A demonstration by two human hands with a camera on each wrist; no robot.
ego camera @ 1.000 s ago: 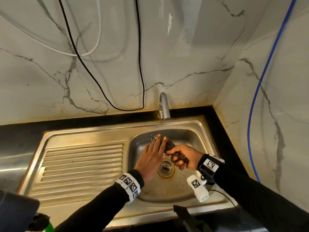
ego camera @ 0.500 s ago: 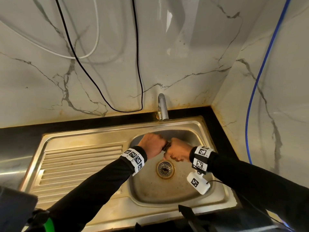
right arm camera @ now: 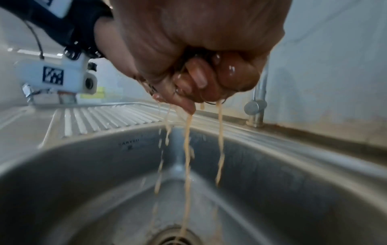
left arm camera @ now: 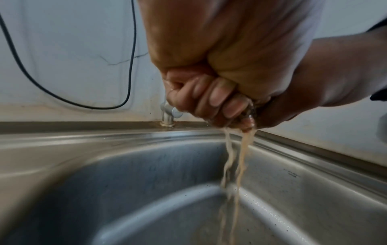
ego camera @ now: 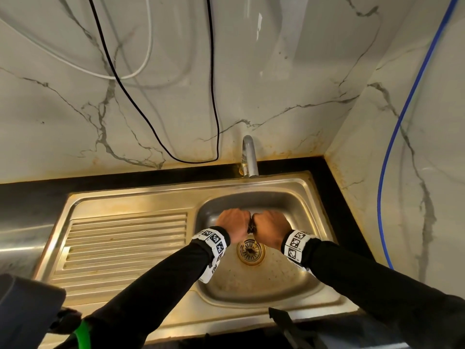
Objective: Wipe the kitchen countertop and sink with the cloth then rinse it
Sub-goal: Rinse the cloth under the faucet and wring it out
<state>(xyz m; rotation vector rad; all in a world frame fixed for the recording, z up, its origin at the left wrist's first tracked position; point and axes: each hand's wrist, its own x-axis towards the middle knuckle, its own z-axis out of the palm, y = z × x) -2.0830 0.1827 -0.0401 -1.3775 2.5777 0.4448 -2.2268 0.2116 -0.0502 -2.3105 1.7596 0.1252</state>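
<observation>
Both my hands are fists held side by side above the steel sink basin (ego camera: pixel 297 280). My left hand (ego camera: pixel 233 221) and my right hand (ego camera: pixel 270 226) squeeze the dark cloth (ego camera: pixel 251 227) between them; only a sliver of it shows in the head view. In the left wrist view my curled fingers (left arm camera: pixel 211 99) clamp the cloth (left arm camera: pixel 248 114), and brownish water streams down from it. The right wrist view shows my wet fingers (right arm camera: pixel 199 79) wrapped tight, with dirty water running toward the drain (right arm camera: pixel 173 238). No water shows at the spout of the faucet (ego camera: pixel 249 157).
A ribbed drainboard (ego camera: pixel 125 243) lies left of the basin. Black countertop (ego camera: pixel 32 200) borders the sink behind and on the right. Black (ego camera: pixel 212 96), white (ego camera: pixel 148 46) and blue (ego camera: pixel 392 137) cables hang on the marble walls. The drain strainer (ego camera: pixel 251 251) sits below my hands.
A second ago my left hand lay flat on the cloth held in my right. Both hands then closed into fists around it, rose above the basin and now wring it.
</observation>
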